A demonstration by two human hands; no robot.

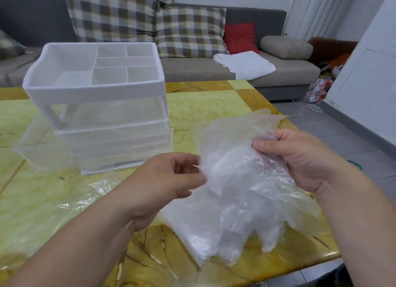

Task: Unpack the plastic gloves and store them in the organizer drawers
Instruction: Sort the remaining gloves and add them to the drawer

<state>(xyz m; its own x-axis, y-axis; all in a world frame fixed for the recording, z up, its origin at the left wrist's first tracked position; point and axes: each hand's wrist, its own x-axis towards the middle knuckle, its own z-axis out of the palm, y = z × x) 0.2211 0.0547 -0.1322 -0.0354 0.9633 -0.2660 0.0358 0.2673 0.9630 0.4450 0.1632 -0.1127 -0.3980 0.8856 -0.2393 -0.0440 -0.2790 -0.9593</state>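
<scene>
A thick bundle of clear plastic gloves (237,192) hangs above the table's near right part, finger ends pointing down. My right hand (300,158) grips the bundle's upper right side, thumb on top. My left hand (171,179) pinches the bundle's left edge with curled fingers. The white organizer (96,89) stands at the left on the table, with a divided top tray and clear drawers below. One clear drawer (36,149) is pulled out to the left at the bottom level.
An empty clear plastic wrapper (64,203) lies flat on the yellow-green table (205,100) under my left forearm. A grey sofa (214,70) with checked cushions and a white cloth (244,64) runs behind the table. The table's right edge drops to a tiled floor.
</scene>
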